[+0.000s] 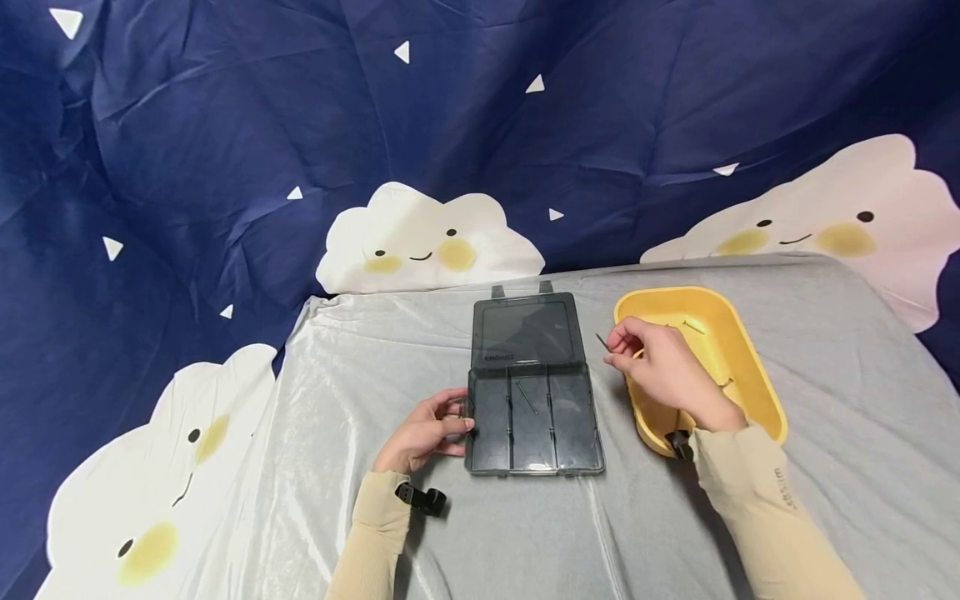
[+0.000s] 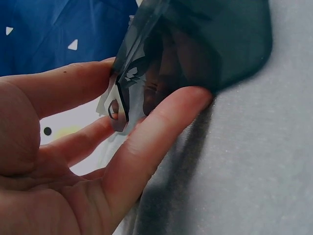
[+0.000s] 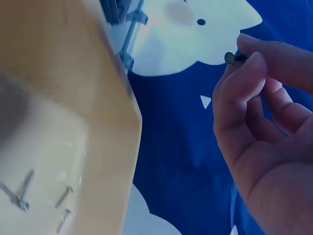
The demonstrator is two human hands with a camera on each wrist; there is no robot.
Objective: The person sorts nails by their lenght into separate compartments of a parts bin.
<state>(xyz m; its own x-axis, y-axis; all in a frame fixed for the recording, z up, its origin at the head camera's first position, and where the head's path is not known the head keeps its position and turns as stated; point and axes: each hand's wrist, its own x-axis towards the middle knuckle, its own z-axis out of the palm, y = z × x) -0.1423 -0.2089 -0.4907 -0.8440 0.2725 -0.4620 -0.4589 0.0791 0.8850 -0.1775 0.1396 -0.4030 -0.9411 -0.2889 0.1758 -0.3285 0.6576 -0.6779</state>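
Observation:
A dark translucent compartment box (image 1: 489,425) lies on the grey cloth with its lid (image 1: 517,327) folded back. One thin screw (image 1: 527,397) rests slantwise in the middle of its three long compartments. My left hand (image 1: 426,432) grips the box's left edge, thumb (image 2: 171,115) on one side and fingers on the other. Between thumb and index finger, my right hand (image 1: 667,367) pinches a screw (image 1: 602,342); its round flat head (image 3: 230,58) faces the right wrist camera. That hand is over the left side of a yellow basin (image 1: 759,400), with the screw's tip pointing toward the box.
Several loose screws, one near the far end (image 1: 693,327), lie on the basin's floor. Grey cloth (image 1: 525,542) covers the table. Behind it hangs a dark blue curtain (image 1: 480,125) with clouds and triangles.

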